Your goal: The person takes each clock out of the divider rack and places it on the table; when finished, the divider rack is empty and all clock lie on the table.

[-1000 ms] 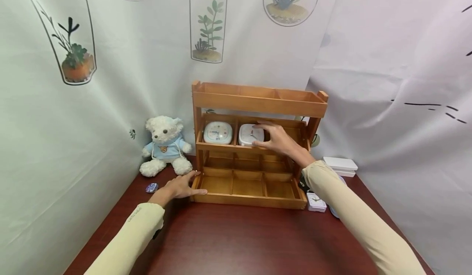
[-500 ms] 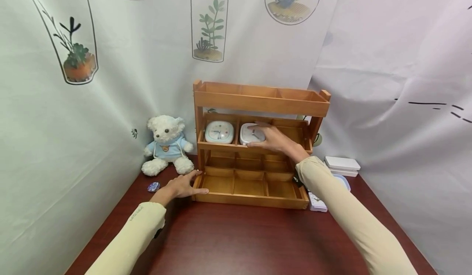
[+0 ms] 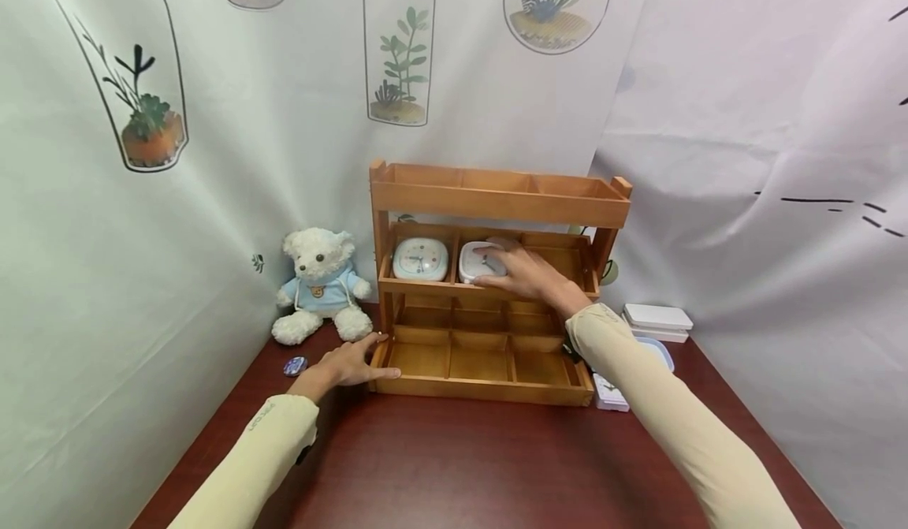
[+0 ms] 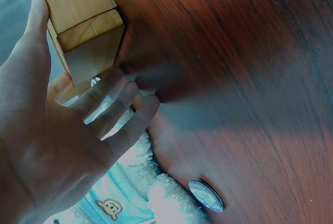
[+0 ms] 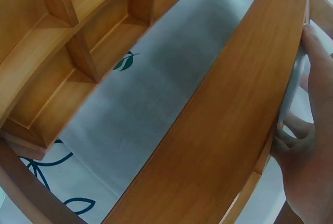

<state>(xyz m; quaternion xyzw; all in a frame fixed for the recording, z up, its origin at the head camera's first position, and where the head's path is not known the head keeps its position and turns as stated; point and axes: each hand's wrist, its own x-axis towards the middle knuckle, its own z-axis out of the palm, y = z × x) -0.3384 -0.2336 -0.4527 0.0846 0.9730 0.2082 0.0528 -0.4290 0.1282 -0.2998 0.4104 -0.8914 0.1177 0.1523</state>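
I see an orange-brown wooden rack [image 3: 496, 204] bearing two alarm clocks: the right clock [image 3: 471, 263] white, the left clock [image 3: 420, 259] white with a pale-blue rim and coloured dots on its dial. My table [image 3: 426, 466] is dark red-brown, streaked with darker grain. The white teddy bear [image 3: 312, 250] wears a light-blue hoodie [image 3: 332, 296] with a brown bear-face emblem [image 4: 109, 208]. The off-white backdrop [image 3: 284, 95] carries black-outlined green plants; the sleeves [image 3: 255, 454] are cream.

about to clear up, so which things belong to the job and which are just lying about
Part of the job, apparently:
- clock, gripped by the right hand
- wooden shelf, touched by the left hand
- likely the other clock, same tier

Apparently just lying about:
- teddy bear
- round disc
- white box
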